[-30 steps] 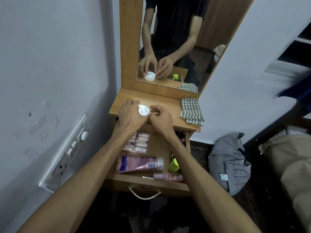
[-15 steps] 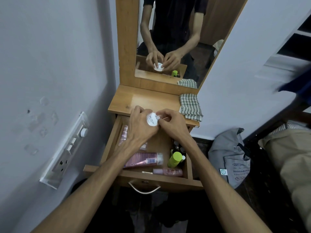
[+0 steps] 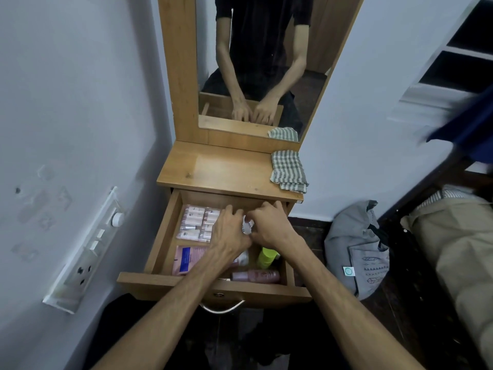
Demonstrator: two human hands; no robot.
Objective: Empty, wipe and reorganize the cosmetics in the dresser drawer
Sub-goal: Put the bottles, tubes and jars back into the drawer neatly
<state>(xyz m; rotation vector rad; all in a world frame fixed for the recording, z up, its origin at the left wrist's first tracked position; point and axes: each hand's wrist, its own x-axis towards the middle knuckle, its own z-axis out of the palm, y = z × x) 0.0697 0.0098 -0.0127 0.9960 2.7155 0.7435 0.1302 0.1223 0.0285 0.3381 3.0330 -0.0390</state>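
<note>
The wooden drawer [image 3: 160, 236] is pulled out under the dresser top [image 3: 226, 169]. Inside it, my left hand [image 3: 230, 231] and my right hand [image 3: 272, 225] together hold a small white round jar [image 3: 247, 227], low in the drawer's back middle. A clear pack of small pink tubes [image 3: 198, 222] lies back left. A pink tube with a blue label [image 3: 188, 259] lies front left, partly under my forearm. A lime-green bottle [image 3: 265, 257] stands at the right, and a pink bottle [image 3: 256, 276] lies along the front.
A folded checked cloth [image 3: 288, 169] lies on the dresser top's right end, under the mirror [image 3: 261, 62]. A wall switch panel [image 3: 88, 249] juts out at the left. A grey bag [image 3: 357, 249] sits on the floor to the right, beside a beige bundle [image 3: 458, 249].
Both hands have carried the white jar from above the dresser top down into the drawer. The camera has tilted down, so more of the drawer shows.
</note>
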